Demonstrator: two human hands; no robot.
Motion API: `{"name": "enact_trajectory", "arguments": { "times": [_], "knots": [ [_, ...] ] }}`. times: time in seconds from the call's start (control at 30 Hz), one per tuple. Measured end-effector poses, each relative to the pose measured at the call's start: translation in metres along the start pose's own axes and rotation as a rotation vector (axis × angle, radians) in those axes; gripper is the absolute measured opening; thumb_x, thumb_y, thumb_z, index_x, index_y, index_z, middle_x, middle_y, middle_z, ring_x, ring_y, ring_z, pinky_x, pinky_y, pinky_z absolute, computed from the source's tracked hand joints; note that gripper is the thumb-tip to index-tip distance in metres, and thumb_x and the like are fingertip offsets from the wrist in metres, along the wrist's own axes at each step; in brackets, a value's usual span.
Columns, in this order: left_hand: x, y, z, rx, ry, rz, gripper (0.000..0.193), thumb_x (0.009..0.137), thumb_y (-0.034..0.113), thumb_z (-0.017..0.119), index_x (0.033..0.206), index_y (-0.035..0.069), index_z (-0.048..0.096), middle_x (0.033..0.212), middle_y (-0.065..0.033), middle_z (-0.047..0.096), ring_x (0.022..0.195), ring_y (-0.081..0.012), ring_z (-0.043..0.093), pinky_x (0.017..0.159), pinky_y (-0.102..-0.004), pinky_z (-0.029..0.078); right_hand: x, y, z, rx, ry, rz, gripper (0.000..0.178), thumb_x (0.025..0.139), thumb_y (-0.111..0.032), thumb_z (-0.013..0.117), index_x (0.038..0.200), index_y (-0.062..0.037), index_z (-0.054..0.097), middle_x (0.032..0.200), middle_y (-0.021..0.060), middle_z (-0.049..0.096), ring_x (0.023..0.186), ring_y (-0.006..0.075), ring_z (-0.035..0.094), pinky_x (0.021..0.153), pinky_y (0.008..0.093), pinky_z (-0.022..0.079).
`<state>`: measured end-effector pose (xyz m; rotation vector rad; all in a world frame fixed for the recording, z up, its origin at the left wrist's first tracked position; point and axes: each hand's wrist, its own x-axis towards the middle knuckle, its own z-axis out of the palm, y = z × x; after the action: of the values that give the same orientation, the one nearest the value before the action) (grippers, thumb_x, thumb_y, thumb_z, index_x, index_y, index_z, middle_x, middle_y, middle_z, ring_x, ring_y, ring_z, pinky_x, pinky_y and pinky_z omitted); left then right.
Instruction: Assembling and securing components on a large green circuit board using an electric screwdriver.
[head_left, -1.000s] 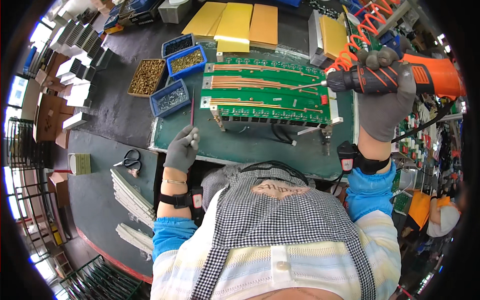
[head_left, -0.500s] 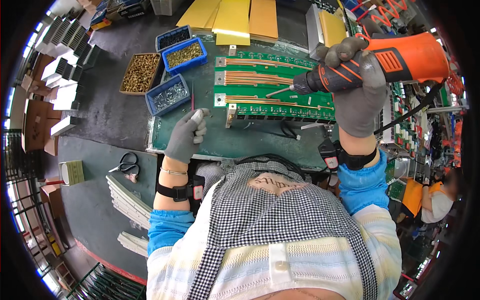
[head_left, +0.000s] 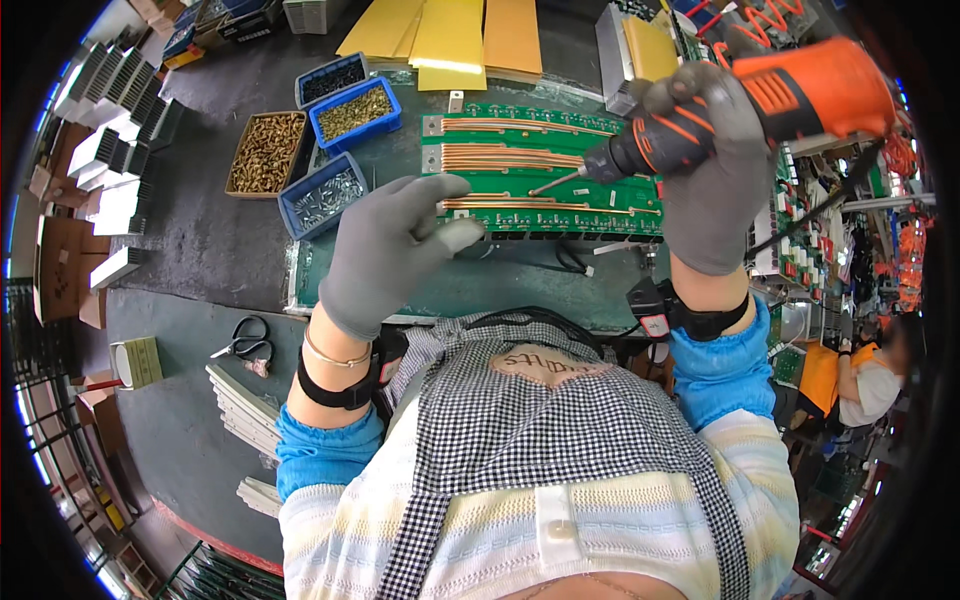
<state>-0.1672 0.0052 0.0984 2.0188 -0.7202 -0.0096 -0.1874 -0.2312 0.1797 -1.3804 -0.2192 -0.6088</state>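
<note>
My right hand (head_left: 712, 195), in a grey glove, is closed around an orange and black power screwdriver (head_left: 815, 90). Its long bit slants left and down to the green circuit board (head_left: 495, 184), with the tip near the nearest copper strips. Rows of copper strips (head_left: 510, 156) run lengthwise over the board. At the board's near left corner is my gloved left hand (head_left: 380, 255), thumb and forefinger apart. Its fingers cover part of that corner; whether they press on it cannot be made out. The other fingers are partly hidden.
Left of the board stand a blue bin of silver screws (head_left: 325, 198), a box of brass fasteners (head_left: 268, 150), a blue bin of small brass parts (head_left: 355, 112) and a dark-filled bin (head_left: 333, 80). Yellow sheets (head_left: 450, 45) lie behind. Scissors (head_left: 245, 340) rest at left; a co-worker (head_left: 870, 385) is at right.
My left hand has moved right and forward to the board's corner, its thumb and forefinger parting from a pinch. The right hand keeps the screwdriver over nearly the same spot.
</note>
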Motion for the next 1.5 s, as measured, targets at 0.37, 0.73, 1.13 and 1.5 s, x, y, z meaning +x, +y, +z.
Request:
{"name": "enact_trajectory", "arguments": {
  "times": [0.37,0.73,1.13,1.5],
  "knots": [
    [0.015,-0.006,0.012,-0.076,-0.115,-0.054,0.011,0.075,0.008,0.065,0.08,-0.001,0.062,0.062,-0.0063,0.056,0.051,-0.0091,0.049,0.049,-0.0249,0.039,0.017,0.002,0.02,-0.018,-0.38,0.061,0.021,0.076,-0.016,0.058,0.086,-0.0005,0.049,0.076,0.0055,0.05,0.068,0.0188,0.055,0.074,0.0376,0.047],
    [0.017,-0.005,0.009,-0.087,-0.151,-0.057,0.014,0.075,0.011,0.066,0.079,-0.002,0.061,0.059,-0.0045,0.054,0.05,-0.0077,0.045,0.049,-0.0244,0.038,0.025,-0.002,0.012,-0.057,-0.547,0.084,0.032,0.073,-0.029,0.061,0.088,-0.0028,0.052,0.082,0.006,0.053,0.07,0.0172,0.057,0.079,0.038,0.048],
    [0.019,-0.008,0.013,-0.237,-0.244,-0.188,0.006,0.08,0.004,0.06,0.082,-0.003,0.06,0.063,-0.0001,0.055,0.047,-0.0035,0.046,0.04,-0.0195,0.034,0.039,-0.046,-0.101,0.021,0.051,-0.234,0.016,0.079,-0.004,0.056,0.093,0.0008,0.055,0.078,0.0099,0.058,0.068,0.0199,0.059,0.071,0.0389,0.051],
    [0.02,0.003,0.016,-0.209,-0.179,-0.302,0.009,0.079,0.009,0.063,0.082,0.0,0.063,0.054,0.004,0.047,0.043,-0.0016,0.041,0.039,-0.0191,0.031,0.037,-0.005,-0.123,0.006,0.128,-0.154,0.031,0.077,-0.005,0.059,0.106,-0.0028,0.046,0.082,0.0108,0.055,0.072,0.0184,0.056,0.072,0.0393,0.049]
  ]
}}
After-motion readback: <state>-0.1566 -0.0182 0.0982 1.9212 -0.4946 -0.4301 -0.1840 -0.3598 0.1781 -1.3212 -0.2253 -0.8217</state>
